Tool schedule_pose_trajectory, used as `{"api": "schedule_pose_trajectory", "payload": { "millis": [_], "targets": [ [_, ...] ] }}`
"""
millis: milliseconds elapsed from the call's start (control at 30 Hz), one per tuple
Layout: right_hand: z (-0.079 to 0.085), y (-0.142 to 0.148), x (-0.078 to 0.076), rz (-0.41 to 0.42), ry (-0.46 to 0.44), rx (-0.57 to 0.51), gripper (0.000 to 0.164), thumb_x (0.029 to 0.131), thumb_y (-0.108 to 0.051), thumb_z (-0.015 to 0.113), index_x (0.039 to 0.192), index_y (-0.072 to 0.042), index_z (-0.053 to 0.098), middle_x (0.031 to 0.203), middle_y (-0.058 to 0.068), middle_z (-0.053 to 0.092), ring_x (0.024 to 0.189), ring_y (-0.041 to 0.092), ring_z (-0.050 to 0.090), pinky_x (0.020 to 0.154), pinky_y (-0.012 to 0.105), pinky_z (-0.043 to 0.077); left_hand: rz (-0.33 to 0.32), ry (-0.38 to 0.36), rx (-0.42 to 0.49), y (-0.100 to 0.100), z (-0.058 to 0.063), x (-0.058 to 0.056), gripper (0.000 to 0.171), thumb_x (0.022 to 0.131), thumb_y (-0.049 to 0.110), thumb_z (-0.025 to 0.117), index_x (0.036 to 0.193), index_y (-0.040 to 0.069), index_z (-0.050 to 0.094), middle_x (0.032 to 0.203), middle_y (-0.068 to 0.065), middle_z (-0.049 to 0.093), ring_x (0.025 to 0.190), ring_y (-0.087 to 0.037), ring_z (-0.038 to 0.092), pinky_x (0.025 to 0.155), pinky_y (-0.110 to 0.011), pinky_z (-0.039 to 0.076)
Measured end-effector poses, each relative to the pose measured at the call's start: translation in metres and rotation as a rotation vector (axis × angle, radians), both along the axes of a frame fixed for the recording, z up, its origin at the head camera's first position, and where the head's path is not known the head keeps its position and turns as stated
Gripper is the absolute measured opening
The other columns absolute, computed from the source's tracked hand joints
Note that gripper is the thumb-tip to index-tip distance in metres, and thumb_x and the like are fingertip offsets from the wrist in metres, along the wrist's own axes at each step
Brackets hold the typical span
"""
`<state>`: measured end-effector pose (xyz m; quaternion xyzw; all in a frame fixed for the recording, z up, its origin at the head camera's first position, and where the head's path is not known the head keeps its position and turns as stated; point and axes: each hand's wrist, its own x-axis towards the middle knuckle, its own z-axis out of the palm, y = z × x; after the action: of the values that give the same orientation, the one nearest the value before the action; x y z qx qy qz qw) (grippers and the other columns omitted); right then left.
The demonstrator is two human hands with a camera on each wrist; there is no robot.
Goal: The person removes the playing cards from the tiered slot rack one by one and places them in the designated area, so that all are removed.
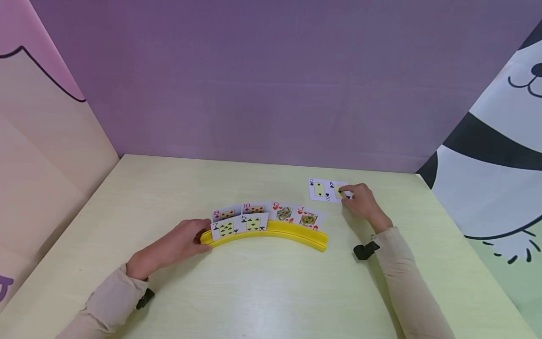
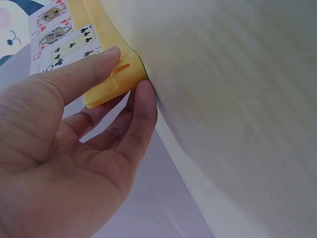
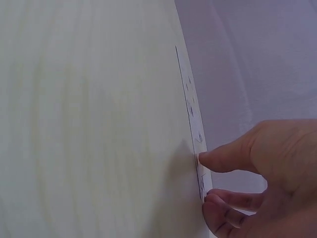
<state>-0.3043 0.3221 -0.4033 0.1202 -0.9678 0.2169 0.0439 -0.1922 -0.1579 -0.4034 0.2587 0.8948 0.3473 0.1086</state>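
Observation:
My left hand (image 1: pixel 182 238) grips the left end of a curved yellow card holder (image 1: pixel 292 229), thumb on the near side and fingers behind and below. In its back row stand the eight of diamonds (image 1: pixel 223 214), ten of diamonds (image 1: pixel 255 208), queen of hearts (image 1: pixel 283 213) and jack of hearts (image 1: pixel 309 219). The seven of clubs (image 1: pixel 226 229) and five of clubs (image 1: pixel 254 222) stand in front. My right hand (image 1: pixel 363 202) touches a black ace (image 1: pixel 331 190) lying face up on the table, thumb and fingertips apart. A two of spades (image 1: pixel 318 190) lies beside it on the left.
The pale wooden table (image 1: pixel 262 292) ends at a purple backdrop (image 1: pixel 271 94) behind the loose cards. Printed panels stand along the left and right sides. A black wrist camera (image 1: pixel 366 250) hangs by the right sleeve, another (image 1: pixel 145 299) by the left.

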Motion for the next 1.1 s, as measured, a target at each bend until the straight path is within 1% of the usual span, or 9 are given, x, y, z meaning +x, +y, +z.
{"api": "schedule_pose_trajectory", "payload": {
  "millis": [133, 233, 400, 600, 833, 967, 1100],
  "targets": [
    [0.006, -0.001, 0.001, -0.018, -0.043, -0.011, 0.036, 0.095, -0.003, 0.057, 0.129, 0.009, 0.059, 0.129, 0.035, 0.054, 0.101, 0.045, 0.056, 0.089, 0.056, 0.045, 0.001, 0.011, -0.007, 0.0, 0.0, -0.001, 0.029, 0.087, 0.005, 0.076, 0.111, 0.001, 0.06, 0.103, -0.006, 0.064, 0.082, -0.017, 0.055, 0.064, -0.024, 0.047],
    [0.013, -0.003, 0.003, -0.029, -0.051, -0.032, 0.037, 0.097, -0.004, 0.058, 0.132, 0.007, 0.058, 0.132, 0.035, 0.051, 0.104, 0.047, 0.057, 0.09, 0.057, 0.046, 0.001, 0.016, -0.008, 0.0, 0.0, -0.002, 0.029, 0.087, 0.005, 0.076, 0.11, 0.003, 0.06, 0.102, -0.005, 0.064, 0.082, -0.016, 0.054, 0.064, -0.024, 0.046],
    [0.022, -0.009, 0.008, 0.011, 0.018, -0.04, 0.036, 0.096, -0.004, 0.06, 0.131, 0.006, 0.059, 0.13, 0.033, 0.053, 0.102, 0.047, 0.06, 0.089, 0.056, 0.047, -0.003, 0.012, 0.0, 0.001, 0.001, -0.002, 0.028, 0.087, 0.005, 0.076, 0.109, 0.003, 0.06, 0.102, -0.005, 0.064, 0.081, -0.017, 0.054, 0.063, -0.024, 0.045],
    [0.037, -0.027, 0.019, 0.063, 0.095, -0.066, 0.035, 0.096, -0.003, 0.06, 0.13, 0.003, 0.06, 0.13, 0.029, 0.055, 0.108, 0.046, 0.058, 0.092, 0.057, 0.047, 0.002, 0.01, -0.012, 0.001, 0.0, -0.001, 0.029, 0.086, 0.006, 0.077, 0.109, 0.003, 0.06, 0.104, -0.006, 0.064, 0.083, -0.017, 0.054, 0.064, -0.024, 0.045],
    [0.059, -0.055, 0.039, 0.108, 0.151, -0.111, 0.036, 0.096, -0.003, 0.062, 0.132, -0.001, 0.06, 0.133, 0.024, 0.054, 0.108, 0.04, 0.055, 0.088, 0.054, 0.051, -0.004, 0.012, -0.004, 0.001, -0.002, -0.001, 0.029, 0.086, 0.004, 0.077, 0.11, 0.003, 0.06, 0.105, -0.006, 0.065, 0.081, -0.016, 0.054, 0.064, -0.024, 0.046],
    [0.073, -0.07, 0.051, 0.153, 0.191, -0.127, 0.037, 0.095, -0.002, 0.063, 0.132, -0.003, 0.06, 0.133, 0.021, 0.054, 0.109, 0.036, 0.055, 0.087, 0.052, 0.052, -0.01, 0.012, 0.003, 0.0, -0.003, 0.0, 0.028, 0.086, 0.004, 0.076, 0.109, 0.003, 0.06, 0.103, -0.006, 0.064, 0.081, -0.016, 0.054, 0.064, -0.024, 0.046],
    [0.085, -0.086, 0.062, 0.207, 0.241, -0.157, 0.036, 0.094, 0.0, 0.064, 0.129, -0.004, 0.062, 0.129, 0.018, 0.057, 0.108, 0.033, 0.055, 0.085, 0.05, 0.053, -0.003, 0.01, -0.002, 0.0, -0.003, -0.001, 0.028, 0.086, 0.005, 0.076, 0.109, 0.003, 0.06, 0.104, -0.006, 0.064, 0.082, -0.017, 0.054, 0.064, -0.024, 0.046]
  ]
}}
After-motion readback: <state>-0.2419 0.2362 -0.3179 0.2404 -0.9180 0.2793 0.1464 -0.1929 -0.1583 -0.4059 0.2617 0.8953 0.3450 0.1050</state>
